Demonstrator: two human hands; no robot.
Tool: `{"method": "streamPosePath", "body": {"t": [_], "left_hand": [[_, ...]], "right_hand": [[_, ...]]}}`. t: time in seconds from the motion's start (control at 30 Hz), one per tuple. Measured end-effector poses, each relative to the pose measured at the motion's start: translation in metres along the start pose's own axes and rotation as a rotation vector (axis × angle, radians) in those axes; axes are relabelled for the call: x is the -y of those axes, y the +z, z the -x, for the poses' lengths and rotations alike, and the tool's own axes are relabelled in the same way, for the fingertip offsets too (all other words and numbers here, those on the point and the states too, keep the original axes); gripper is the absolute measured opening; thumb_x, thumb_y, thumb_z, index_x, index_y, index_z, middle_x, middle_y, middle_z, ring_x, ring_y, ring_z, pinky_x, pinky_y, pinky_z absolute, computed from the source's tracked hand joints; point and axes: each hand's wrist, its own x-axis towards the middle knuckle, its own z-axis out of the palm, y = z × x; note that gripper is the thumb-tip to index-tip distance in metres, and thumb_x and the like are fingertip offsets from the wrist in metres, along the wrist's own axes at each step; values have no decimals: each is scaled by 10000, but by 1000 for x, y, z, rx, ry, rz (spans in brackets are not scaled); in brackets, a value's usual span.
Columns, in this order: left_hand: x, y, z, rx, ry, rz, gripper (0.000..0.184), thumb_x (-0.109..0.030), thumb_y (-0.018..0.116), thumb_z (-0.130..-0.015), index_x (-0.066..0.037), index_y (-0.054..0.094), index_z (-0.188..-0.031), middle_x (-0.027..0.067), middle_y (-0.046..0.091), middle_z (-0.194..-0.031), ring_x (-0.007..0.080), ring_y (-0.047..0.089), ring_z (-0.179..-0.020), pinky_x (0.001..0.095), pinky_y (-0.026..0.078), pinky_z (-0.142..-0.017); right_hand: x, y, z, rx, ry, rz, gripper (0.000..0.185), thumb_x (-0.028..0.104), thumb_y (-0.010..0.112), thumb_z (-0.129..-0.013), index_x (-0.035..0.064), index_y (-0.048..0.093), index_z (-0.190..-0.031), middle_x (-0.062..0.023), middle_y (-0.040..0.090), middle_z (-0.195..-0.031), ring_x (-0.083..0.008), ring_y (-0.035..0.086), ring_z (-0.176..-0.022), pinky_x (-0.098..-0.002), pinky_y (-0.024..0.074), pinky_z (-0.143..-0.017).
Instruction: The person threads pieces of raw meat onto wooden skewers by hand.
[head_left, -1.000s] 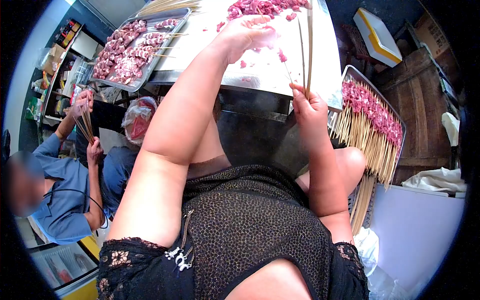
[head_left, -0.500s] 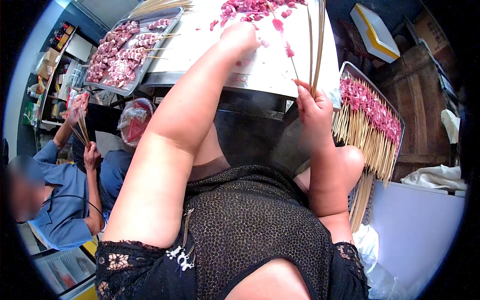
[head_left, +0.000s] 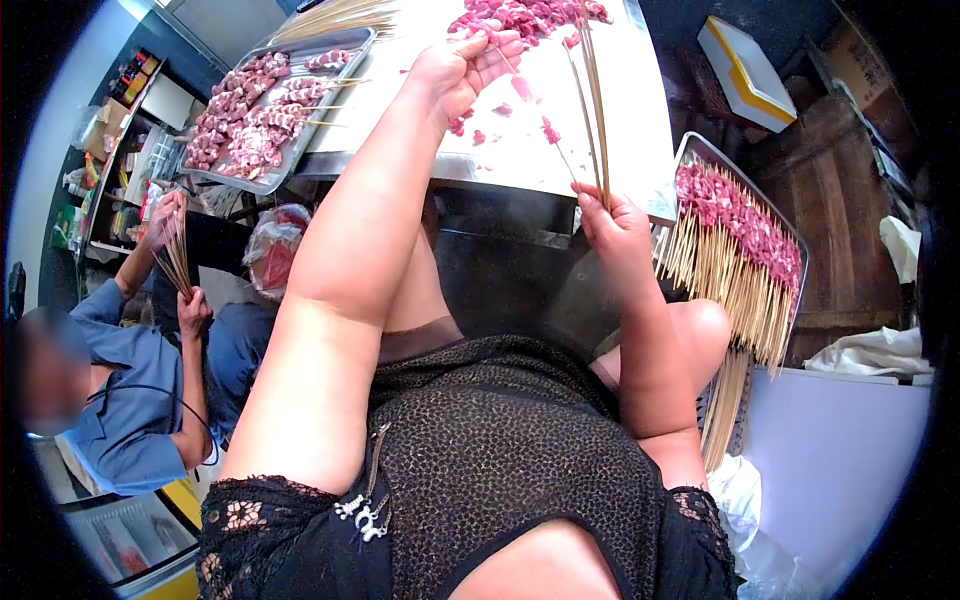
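My left hand (head_left: 462, 72) is over the white table (head_left: 400, 140), at the near side of a pile of cut red meat (head_left: 530, 18). Its thumb and fingers close near the tip of a thin skewer; some meat shows below the palm. That skewer (head_left: 565, 160) carries small meat pieces (head_left: 550, 130) and runs down to my right hand (head_left: 615, 225). My right hand pinches its lower end and also grips several bare skewers (head_left: 598, 110) that point up over the table. Small scraps of meat lie between the hands.
A metal tray (head_left: 290, 165) of skewered meat stands at the table's left. Another tray (head_left: 800, 300) at the right holds rows of meat skewers. Bare sticks (head_left: 335, 20) lie at the back left. A co-worker (head_left: 130, 390) at the left holds thin sticks.
My left hand turned over, its palm and fingers now showing by the skewer's tip. My right hand and its skewers shifted slightly left and down.
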Motion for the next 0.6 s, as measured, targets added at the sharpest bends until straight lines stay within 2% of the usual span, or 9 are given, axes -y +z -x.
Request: {"method": "streamPosePath", "body": {"t": [0.07, 0.2, 0.27, 0.4, 0.47, 0.6], "left_hand": [[-1, -1, 1, 38, -31, 145, 223, -79, 409, -938, 68, 492, -1083, 232, 578, -1080, 306, 589, -1019, 398, 506, -901], [-1, 6, 5, -3, 59, 6, 231, -87, 381, -949, 73, 480, -1082, 232, 574, -1076, 315, 588, -1012, 410, 507, -900], [-2, 8, 6, -118, 73, 11, 232, -101, 375, -955, 70, 476, -1077, 221, 578, -1056, 314, 596, -990, 413, 511, -893], [-1, 5, 5, -103, 84, -1, 240, -118, 378, -956, 61, 502, -1058, 210, 601, -980, 314, 621, -927, 413, 533, -843], [-2, 8, 6, -73, 84, -40, 235, -117, 378, -956, 52, 506, -1058, 211, 606, -980, 311, 627, -915, 406, 537, -835], [-4, 4, 5, -35, 72, -114, 238, -115, 378, -958, 69, 499, -1049, 191, 604, -1003, 300, 615, -946, 404, 521, -875]], "right_hand": [[1, 3, 1, -13, 6, -4, 213, 100, 522, -905, -24, 600, -1059, 95, 395, -602, -3, 310, -495, -168, 227, -446], [1, 2, 1, -12, 2, 16, 212, 96, 519, -907, -27, 597, -1059, 95, 394, -603, -3, 309, -494, -168, 227, -446], [0, 1, 2, -6, 7, 16, 210, 93, 516, -907, -30, 597, -1057, 96, 394, -601, -3, 306, -492, -169, 226, -444], [6, 3, 4, -9, 17, -15, 208, 98, 518, -906, -27, 599, -1051, 94, 393, -599, -2, 307, -496, -170, 225, -446], [5, -2, 3, -7, 54, 46, 208, 131, 554, -886, 14, 642, -1034, 67, 475, -621, -13, 398, -532, -174, 323, -478], [4, -2, 2, -36, 34, 49, 206, 135, 557, -887, 19, 644, -1033, 68, 473, -620, -14, 392, -526, -173, 319, -474]]}}
